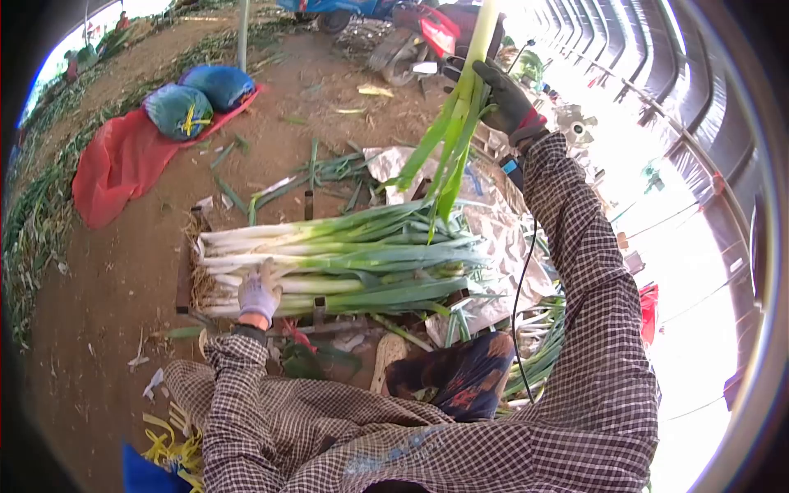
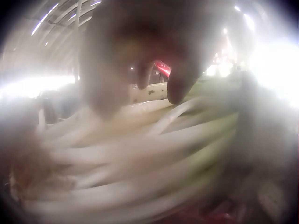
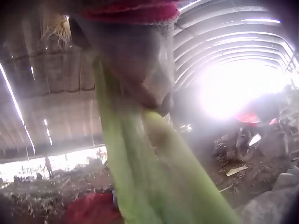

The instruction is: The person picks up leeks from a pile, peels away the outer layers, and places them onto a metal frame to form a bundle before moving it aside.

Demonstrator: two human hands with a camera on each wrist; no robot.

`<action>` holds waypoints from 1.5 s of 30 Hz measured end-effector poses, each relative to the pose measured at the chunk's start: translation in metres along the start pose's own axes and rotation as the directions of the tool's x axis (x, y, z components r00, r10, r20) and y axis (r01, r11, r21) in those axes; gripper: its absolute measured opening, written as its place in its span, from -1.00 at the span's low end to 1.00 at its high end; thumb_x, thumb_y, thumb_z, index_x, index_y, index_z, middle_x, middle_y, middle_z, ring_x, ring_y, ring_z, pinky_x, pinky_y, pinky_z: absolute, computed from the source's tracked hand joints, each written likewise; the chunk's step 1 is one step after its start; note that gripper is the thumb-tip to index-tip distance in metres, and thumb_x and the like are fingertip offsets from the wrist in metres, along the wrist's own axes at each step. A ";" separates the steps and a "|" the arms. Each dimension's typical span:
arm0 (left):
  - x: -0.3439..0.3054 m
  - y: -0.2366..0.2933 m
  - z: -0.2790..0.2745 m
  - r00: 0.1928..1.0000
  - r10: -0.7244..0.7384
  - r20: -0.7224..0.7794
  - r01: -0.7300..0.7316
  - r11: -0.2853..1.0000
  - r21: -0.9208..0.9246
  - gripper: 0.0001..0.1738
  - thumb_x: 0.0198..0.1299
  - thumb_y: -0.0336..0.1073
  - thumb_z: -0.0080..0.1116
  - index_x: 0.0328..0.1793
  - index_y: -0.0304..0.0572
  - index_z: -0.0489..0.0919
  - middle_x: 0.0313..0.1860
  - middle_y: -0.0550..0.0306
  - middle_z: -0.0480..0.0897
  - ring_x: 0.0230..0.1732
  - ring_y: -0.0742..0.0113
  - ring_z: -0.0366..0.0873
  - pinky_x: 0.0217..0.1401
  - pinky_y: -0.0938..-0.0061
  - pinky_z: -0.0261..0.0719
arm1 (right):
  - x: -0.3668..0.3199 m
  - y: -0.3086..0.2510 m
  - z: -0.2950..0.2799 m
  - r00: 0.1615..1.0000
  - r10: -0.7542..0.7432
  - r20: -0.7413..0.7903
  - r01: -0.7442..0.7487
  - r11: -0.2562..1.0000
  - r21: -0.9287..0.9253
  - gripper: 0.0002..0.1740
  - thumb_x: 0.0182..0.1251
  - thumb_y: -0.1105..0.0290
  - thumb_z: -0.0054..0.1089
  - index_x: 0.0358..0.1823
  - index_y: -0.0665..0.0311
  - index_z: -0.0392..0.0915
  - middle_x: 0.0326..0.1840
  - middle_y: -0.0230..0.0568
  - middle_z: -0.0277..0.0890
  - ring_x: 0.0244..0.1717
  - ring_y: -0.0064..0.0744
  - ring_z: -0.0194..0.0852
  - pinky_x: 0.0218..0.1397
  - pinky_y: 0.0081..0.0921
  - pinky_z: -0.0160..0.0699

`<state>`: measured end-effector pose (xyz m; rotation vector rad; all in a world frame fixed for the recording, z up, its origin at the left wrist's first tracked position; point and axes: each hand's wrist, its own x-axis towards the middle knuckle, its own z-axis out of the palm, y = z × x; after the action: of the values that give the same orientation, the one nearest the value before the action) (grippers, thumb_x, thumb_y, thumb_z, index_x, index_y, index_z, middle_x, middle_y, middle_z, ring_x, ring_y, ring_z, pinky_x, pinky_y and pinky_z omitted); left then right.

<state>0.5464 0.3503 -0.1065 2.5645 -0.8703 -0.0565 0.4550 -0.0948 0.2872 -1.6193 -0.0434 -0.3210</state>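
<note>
The right hand (image 1: 503, 103), in a dark grey glove with a red cuff, is clamped round a long leek with a white stalk and green leaves (image 1: 462, 103), held up past the far right corner of the rack, its leaves hanging down over that end (whether their tips touch the pile beneath, I cannot tell). Well apart from it, the left hand (image 1: 260, 294), in a pale lavender-grey knitted glove, rests with its fingers parted on the white stalks near the left edge; its own wrist view is badly blurred. Under it lies a pile of long white-and-green leeks (image 1: 353, 253), side by side in a low rack of dark metal bars with short uprights (image 1: 309, 205), the pale roots gathered at the left edge and the leaves spreading past the right edge onto a crumpled greyish plastic sheet (image 1: 522, 275). Off the near right corner, beside the person's knee, lie more loose leeks (image 1: 552, 333); a cream perforated shoe (image 1: 388, 360) stands by the near edge. Beyond the far left corner, on the brown earth, a red cloth sheet (image 1: 123, 168) carries two stuffed bluish sacks (image 1: 178, 112), and farther off stands a red-and-black motorbike (image 1: 403, 57).
</note>
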 end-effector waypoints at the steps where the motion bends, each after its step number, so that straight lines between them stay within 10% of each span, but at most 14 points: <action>1: -0.001 0.002 0.000 0.999 -0.018 0.029 0.017 1.000 0.011 -0.12 0.00 -0.16 0.35 0.50 0.07 0.24 0.27 -0.16 0.43 0.19 -0.16 0.48 0.20 0.07 0.49 | -0.004 -0.009 0.000 0.999 0.024 -0.024 -0.022 0.998 0.066 -0.46 0.51 0.16 0.04 0.41 0.19 0.28 0.35 -0.25 0.38 0.35 -0.30 0.38 0.37 -0.24 0.43; 9: 0.000 0.013 0.006 0.984 -0.108 0.144 0.104 0.994 0.035 0.07 0.01 -0.10 0.38 0.62 0.04 0.02 0.36 -0.21 0.36 0.27 -0.20 0.43 0.25 0.04 0.46 | -0.017 -0.102 -0.045 0.983 -0.165 -0.084 0.171 0.983 0.068 -0.46 0.51 0.13 0.01 0.34 0.33 0.30 0.27 -0.08 0.46 0.19 -0.20 0.49 0.31 -0.30 0.47; 15: 0.003 0.018 0.003 0.978 -0.112 0.179 0.114 0.994 -0.001 0.19 0.01 -0.15 0.40 0.67 0.08 -0.16 0.35 -0.25 0.41 0.28 -0.22 0.43 0.32 0.10 0.43 | -0.042 -0.202 -0.052 0.974 -0.195 -0.114 0.125 0.887 -0.445 -0.34 0.51 0.10 0.01 0.49 0.26 0.11 0.36 0.00 0.32 0.24 -0.18 0.44 0.29 -0.22 0.52; 18: -0.006 0.011 0.009 0.984 -0.076 0.159 0.082 0.996 -0.031 0.18 0.02 -0.15 0.40 0.67 0.10 -0.14 0.34 -0.20 0.44 0.26 -0.20 0.45 0.29 0.09 0.46 | -0.038 -0.214 -0.054 0.946 -0.292 -0.142 0.156 0.792 -0.590 -0.46 0.48 0.12 0.08 0.36 0.23 0.32 0.05 -0.26 0.54 0.02 -0.43 0.56 0.07 -0.53 0.61; 19: -0.006 -0.007 0.035 0.997 0.070 -0.045 -0.071 0.997 -0.025 0.18 0.01 -0.15 0.40 0.67 0.12 -0.13 0.29 -0.24 0.48 0.20 -0.23 0.49 0.22 0.08 0.50 | -0.035 -0.199 -0.052 0.950 -0.278 -0.142 0.133 0.774 -0.619 -0.47 0.48 0.14 0.08 0.36 0.23 0.33 0.05 -0.26 0.55 0.01 -0.44 0.56 0.06 -0.53 0.61; 23: -0.002 -0.018 0.042 0.992 0.118 -0.044 -0.115 0.992 0.049 0.11 0.00 -0.18 0.38 0.65 0.12 -0.04 0.26 -0.25 0.49 0.16 -0.22 0.50 0.17 0.09 0.53 | -0.017 -0.101 -0.021 0.992 -0.106 -0.070 0.031 0.739 -0.673 -0.50 0.49 0.19 0.06 0.35 0.26 0.38 0.02 -0.26 0.58 -0.04 -0.47 0.57 0.04 -0.53 0.61; 31: -0.009 0.010 0.007 0.998 -0.061 0.007 0.061 0.998 0.016 -0.04 0.06 -0.21 0.29 0.61 0.08 0.10 0.42 -0.14 0.34 0.35 -0.11 0.34 0.41 0.14 0.33 | -0.020 0.140 0.027 0.857 0.424 0.292 -0.126 0.723 -0.680 -0.55 0.49 0.30 0.03 0.32 0.32 0.46 -0.02 -0.24 0.66 -0.14 -0.54 0.60 -0.01 -0.53 0.63; 33: -0.006 0.005 0.011 1.000 -0.026 0.001 0.026 0.998 -0.063 -0.08 0.07 -0.30 0.23 0.60 0.06 0.10 0.44 -0.13 0.32 0.37 -0.12 0.33 0.42 0.16 0.32 | -0.041 0.144 0.100 0.778 0.621 0.097 -0.150 0.333 -0.931 -0.53 0.42 0.46 0.08 0.34 0.38 0.41 0.03 -0.26 0.62 -0.07 -0.52 0.55 0.06 -0.63 0.54; 36: -0.006 -0.002 0.010 1.000 -0.008 0.021 0.012 0.980 -0.197 -0.09 0.09 -0.35 0.20 0.60 0.05 0.10 0.46 -0.16 0.30 0.43 -0.13 0.27 0.48 0.17 0.26 | -0.056 0.215 0.105 0.675 0.632 0.381 -0.239 0.675 -0.698 -0.55 0.47 0.34 0.09 0.31 0.37 0.44 0.04 -0.24 0.62 -0.08 -0.52 0.54 0.05 -0.64 0.51; 41: -0.029 -0.023 0.034 0.961 -0.250 -0.119 0.178 0.888 -0.423 -0.36 0.12 -0.30 0.21 0.39 -0.05 0.43 0.25 -0.17 0.53 0.28 -0.10 0.44 0.38 0.15 0.37 | -0.083 0.267 0.167 0.451 0.811 0.373 -0.723 0.577 -0.380 -0.56 0.48 0.29 0.12 0.27 0.41 0.47 -0.05 -0.24 0.61 -0.09 -0.48 0.58 -0.01 -0.53 0.63; 45: -0.065 -0.047 0.043 0.870 -0.485 -0.093 0.414 0.818 -0.398 -0.65 0.12 -0.29 0.20 0.08 -0.06 0.62 0.02 -0.08 0.64 0.10 -0.10 0.55 0.22 0.15 0.48 | -0.099 0.307 0.182 0.471 0.759 0.449 -0.546 0.651 -0.527 -0.62 0.51 0.34 0.05 0.23 0.41 0.48 -0.02 -0.23 0.62 -0.10 -0.51 0.57 -0.02 -0.53 0.64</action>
<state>0.5136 0.4056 -0.1713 2.3101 -0.1374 -0.1022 0.4610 0.0761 -0.0413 -1.8566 0.1340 0.9230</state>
